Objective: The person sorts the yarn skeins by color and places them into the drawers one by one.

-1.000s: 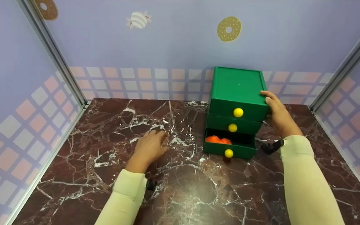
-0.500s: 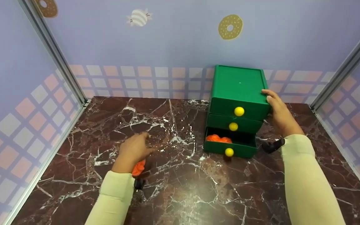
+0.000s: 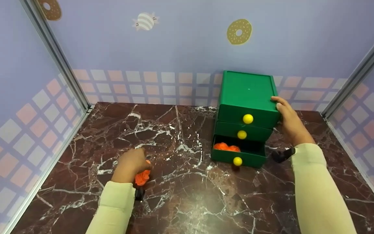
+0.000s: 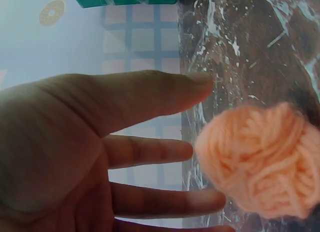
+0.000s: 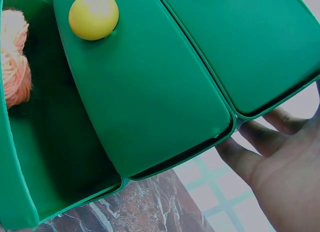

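Note:
An orange ball of yarn (image 3: 142, 177) lies on the table at the left, partly covered by my left hand (image 3: 130, 165) in the head view. Thumb and fingers of that hand are stretched out toward the ball of yarn (image 4: 262, 159) in the left wrist view, not curled round it. My right hand (image 3: 291, 122) rests on the right side of a green drawer cabinet (image 3: 248, 91), one finger at its top edge. Orange yarn (image 3: 226, 147) sits in the left part of the pulled-out bottom drawer (image 3: 221, 155). The upper two drawers, with yellow knobs (image 3: 247, 119), are closed.
The dark red marbled table (image 3: 187, 201) carries white veins. Lilac panels with printed squares and sweets stand at the back wall (image 3: 187, 42) and both sides. The cabinet stands near the back wall, right of the middle.
My left hand has moved left and toward me, and the ball of yarn, hidden at first, has come into view beside it. The right hand stays on the cabinet.

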{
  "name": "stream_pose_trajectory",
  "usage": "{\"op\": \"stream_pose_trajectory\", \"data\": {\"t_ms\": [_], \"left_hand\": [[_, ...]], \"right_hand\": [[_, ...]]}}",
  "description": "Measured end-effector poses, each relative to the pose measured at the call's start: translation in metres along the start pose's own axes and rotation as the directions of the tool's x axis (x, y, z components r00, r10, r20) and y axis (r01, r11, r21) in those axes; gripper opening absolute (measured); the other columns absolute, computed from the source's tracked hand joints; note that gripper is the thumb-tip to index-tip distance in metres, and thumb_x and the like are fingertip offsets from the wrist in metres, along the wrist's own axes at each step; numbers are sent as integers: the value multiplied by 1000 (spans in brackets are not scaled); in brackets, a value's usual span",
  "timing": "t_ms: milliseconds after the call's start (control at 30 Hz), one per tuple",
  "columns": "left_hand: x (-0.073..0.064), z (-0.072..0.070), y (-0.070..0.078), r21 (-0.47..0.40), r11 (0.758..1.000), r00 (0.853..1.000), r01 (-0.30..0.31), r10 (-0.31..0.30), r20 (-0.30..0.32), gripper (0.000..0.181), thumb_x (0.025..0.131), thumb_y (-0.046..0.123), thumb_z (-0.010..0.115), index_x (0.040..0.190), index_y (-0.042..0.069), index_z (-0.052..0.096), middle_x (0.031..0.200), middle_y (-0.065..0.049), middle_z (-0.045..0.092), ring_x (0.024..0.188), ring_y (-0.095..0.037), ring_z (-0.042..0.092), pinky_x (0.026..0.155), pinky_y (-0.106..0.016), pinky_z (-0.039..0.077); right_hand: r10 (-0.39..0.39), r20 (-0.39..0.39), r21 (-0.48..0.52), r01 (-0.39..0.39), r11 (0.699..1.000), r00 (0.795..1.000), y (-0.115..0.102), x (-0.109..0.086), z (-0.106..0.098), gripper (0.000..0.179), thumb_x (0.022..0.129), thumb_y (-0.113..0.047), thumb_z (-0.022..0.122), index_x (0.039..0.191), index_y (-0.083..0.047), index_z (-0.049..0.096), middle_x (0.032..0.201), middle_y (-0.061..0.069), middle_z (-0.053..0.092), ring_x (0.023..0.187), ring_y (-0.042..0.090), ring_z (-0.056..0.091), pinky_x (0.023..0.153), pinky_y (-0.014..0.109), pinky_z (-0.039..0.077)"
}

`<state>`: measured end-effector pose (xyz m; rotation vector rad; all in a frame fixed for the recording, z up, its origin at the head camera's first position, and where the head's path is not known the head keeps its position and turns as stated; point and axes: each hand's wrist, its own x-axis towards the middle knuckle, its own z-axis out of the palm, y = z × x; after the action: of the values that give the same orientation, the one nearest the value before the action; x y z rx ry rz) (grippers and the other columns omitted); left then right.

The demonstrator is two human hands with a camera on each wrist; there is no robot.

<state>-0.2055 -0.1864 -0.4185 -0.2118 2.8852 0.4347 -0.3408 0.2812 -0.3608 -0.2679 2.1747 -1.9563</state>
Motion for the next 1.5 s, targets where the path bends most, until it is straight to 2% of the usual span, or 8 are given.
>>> {"op": "stream_pose_trajectory", "data": {"t_ms": [133, 267, 600, 833, 1033, 1233, 1400, 1500], "left_hand": [[-2, 6, -2, -16, 1000, 999, 18, -17, 37, 20, 75, 21, 77, 82, 6, 66, 80, -11, 67, 71, -30, 63, 64, -44, 51], [-2, 9, -3, -46, 999, 999, 5, -3, 37, 15, 74, 14, 78, 73, 5, 66, 70, -8, 64, 61, -24, 60, 59, -40, 50], [3, 14, -1, -10, 998, 996, -63, 64, 56, 5, 75, 1, 70, 74, 3, 66, 75, -13, 65, 64, -25, 58, 61, -38, 48], [5, 12, 1, -41, 996, 995, -74, 77, 70, 4, 77, 0, 67, 79, 3, 65, 74, -10, 62, 64, -23, 53, 61, -35, 43], [5, 12, 6, -47, 992, 993, -118, 120, 22, 19, 73, 1, 68, 92, 4, 65, 83, -11, 65, 74, -27, 58, 66, -40, 48], [4, 18, 12, -83, 983, 986, -167, 167, -3, 17, 75, 3, 67, 91, 8, 62, 82, -9, 63, 74, -26, 57, 70, -42, 48], [7, 24, 16, -70, 979, 982, -190, 190, -12, 16, 78, 5, 70, 92, 8, 62, 85, -11, 64, 77, -29, 60, 73, -44, 48], [9, 26, 19, -69, 980, 982, -186, 186, -19, 16, 77, 5, 70, 92, 8, 63, 85, -12, 65, 79, -30, 60, 74, -44, 49]], "right_hand": [[6, 8, -16, -6, 1000, 1000, -3, -7, 5, 49, 105, -40, 26, 152, -28, 22, 161, 18, -4, 143, 40, 17, 113, 59, 20], [-12, 9, -14, 12, 1000, 1000, -7, -5, 5, 48, 105, -39, 27, 152, -27, 23, 161, 19, -3, 142, 41, 19, 112, 59, 22], [-25, 1, 15, 25, 1000, 1000, -8, -2, 5, 47, 106, -36, 28, 151, -25, 25, 161, 18, -3, 143, 40, 16, 113, 59, 21], [-22, -11, -10, 22, 1000, 1000, -11, -2, 4, 46, 106, -36, 28, 151, -25, 26, 160, 19, 2, 139, 38, 23, 100, 40, 36], [-16, -6, -12, 16, 1000, 1000, -13, -3, 3, 47, 105, -38, 26, 151, -27, 25, 161, 17, 1, 141, 40, 21, 111, 54, 25], [-31, -13, -4, 31, 1000, 999, -10, -3, 3, 46, 106, -36, 27, 150, -25, 28, 160, 17, 4, 140, 38, 23, 104, 45, 33], [-25, -17, -7, 24, 1000, 1000, -8, -4, 3, 46, 106, -37, 27, 150, -25, 27, 160, 17, 4, 140, 38, 23, 109, 52, 28], [-19, -21, -7, 19, 1000, 1000, -8, -4, 3, 46, 105, -38, 27, 150, -26, 27, 160, 17, 5, 139, 38, 24, 108, 50, 29]]}}
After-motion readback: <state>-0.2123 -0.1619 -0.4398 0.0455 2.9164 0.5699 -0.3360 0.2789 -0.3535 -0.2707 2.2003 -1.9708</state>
